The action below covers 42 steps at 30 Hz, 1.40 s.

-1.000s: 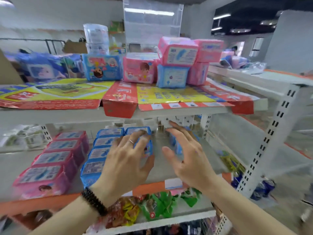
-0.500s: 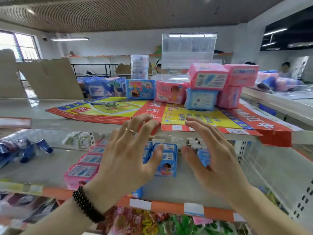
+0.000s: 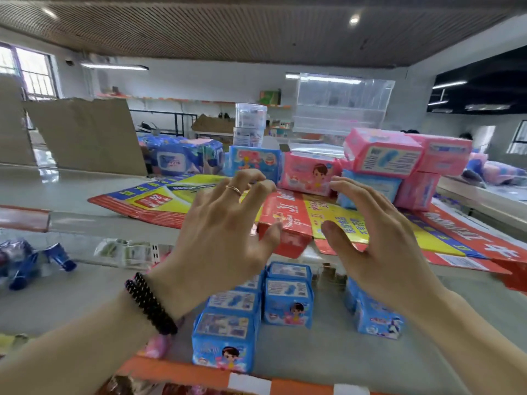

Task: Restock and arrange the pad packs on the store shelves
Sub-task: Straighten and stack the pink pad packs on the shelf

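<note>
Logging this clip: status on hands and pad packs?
Left hand and right hand open, empty. Pink pad pack on top shelf, ungrasped. Nothing between.

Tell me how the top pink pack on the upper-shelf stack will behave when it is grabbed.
The top pink pack looks soft and probably light: its plastic wrap bulges like padding. The glossy film may be slippery. It sits tilted on the blue pack, so a sideways push would likely tip it off.
</note>
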{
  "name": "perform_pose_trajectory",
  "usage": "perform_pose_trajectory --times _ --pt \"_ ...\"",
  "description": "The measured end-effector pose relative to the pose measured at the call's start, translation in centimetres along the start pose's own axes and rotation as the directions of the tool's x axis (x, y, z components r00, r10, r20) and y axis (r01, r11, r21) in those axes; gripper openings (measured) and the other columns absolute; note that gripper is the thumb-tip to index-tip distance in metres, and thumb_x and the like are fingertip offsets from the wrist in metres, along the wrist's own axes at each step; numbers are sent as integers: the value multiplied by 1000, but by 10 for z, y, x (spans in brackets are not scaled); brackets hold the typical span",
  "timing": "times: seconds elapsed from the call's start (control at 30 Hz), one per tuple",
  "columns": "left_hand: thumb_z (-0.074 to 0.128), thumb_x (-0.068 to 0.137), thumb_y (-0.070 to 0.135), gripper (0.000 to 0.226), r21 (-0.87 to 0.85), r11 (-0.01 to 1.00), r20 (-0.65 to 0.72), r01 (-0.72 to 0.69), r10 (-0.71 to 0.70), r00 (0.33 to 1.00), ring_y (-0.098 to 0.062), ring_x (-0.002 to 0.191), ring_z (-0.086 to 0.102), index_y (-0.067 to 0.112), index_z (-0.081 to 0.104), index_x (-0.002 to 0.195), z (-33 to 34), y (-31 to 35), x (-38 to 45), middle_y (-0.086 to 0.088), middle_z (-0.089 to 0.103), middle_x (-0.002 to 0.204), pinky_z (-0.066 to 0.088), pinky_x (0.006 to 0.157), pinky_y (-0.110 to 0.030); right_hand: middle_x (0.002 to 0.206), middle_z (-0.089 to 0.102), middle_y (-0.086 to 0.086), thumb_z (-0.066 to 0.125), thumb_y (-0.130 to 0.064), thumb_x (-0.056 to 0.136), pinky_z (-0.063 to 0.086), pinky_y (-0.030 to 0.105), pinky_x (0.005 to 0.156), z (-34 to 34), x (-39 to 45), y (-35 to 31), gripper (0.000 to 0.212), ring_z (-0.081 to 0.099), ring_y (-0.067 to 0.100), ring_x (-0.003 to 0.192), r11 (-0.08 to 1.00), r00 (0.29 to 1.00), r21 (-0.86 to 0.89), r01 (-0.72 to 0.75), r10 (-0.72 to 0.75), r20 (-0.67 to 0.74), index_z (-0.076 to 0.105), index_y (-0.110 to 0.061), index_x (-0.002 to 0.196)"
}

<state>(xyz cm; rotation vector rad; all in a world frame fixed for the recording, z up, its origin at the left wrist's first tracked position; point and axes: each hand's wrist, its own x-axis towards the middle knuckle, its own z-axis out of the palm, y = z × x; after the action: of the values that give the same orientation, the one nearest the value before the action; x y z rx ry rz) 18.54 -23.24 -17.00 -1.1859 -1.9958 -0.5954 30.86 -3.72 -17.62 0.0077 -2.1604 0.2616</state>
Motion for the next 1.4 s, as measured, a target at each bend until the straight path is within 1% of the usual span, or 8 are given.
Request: perform_pose_trajectory --times 0.17,0.37,0.63,0.8,0.93,1.07,1.3,1.4 --pt "41 89 57 53 30 999 61 11 -13 998 -22 115 57 23 52 128 -6 -46 9 4 51 136 43 90 -43 142 55 -2 53 -43 93 30 16 103 25 33 -9 53 49 19 131 995 997 -83 -58 62 47 50 -18 140" --pt "41 88 58 55 -12 1000 96 -23 24 995 -24 113 58 22 52 128 5 -73 27 2 51 135 44 86 -43 136 56 -1 65 -36 88 43 34 95 28 45 7 54 54 24 120 933 948 -172 -315 319 -7 49 -25 139" --pt "32 85 62 64 -58 993 151 -102 109 982 -26 122 55 21 50 131 33 -36 62 -1 50 142 46 88 -46 140 52 7 68 -34 88 37 37 103 -13 55 71 60 49 29 127 834 886 -307 -458 458 -78 47 -17 142" --pt "38 87 62 61 -60 992 177 -114 123 976 -24 125 53 24 45 135 45 -3 84 0 46 145 48 93 -48 140 47 14 69 -52 84 39 47 103 -27 93 111 73 45 37 127 773 849 -363 -521 513 -126 44 -14 141" --pt "33 86 64 62 -44 994 177 -100 107 978 -22 123 53 27 43 134 47 11 94 2 44 146 47 94 -47 161 12 9 54 -83 74 30 61 111 -23 130 134 101 16 42 146 672 770 -414 -614 626 -125 26 -23 150" --pt "33 87 65 60 -11 997 177 -78 79 981 -21 122 54 28 43 133 47 14 94 3 46 144 48 91 -46 163 -4 9 41 -94 70 29 67 107 -6 155 154 115 1 49 148 601 681 -397 -694 726 -93 11 -22 155" --pt "37 87 62 58 43 998 152 -54 47 987 -23 115 58 24 48 130 39 3 82 3 49 139 50 86 -45 163 4 15 44 -91 73 26 73 106 21 162 175 107 9 56 144 581 667 -401 -708 736 -113 20 -23 152" --pt "41 87 59 55 63 997 130 -54 45 990 -26 112 60 23 51 127 36 -1 74 1 51 136 49 81 -44 158 8 14 51 -87 72 34 76 100 25 162 178 100 18 58 139 577 652 -361 -733 747 -128 25 -26 147"
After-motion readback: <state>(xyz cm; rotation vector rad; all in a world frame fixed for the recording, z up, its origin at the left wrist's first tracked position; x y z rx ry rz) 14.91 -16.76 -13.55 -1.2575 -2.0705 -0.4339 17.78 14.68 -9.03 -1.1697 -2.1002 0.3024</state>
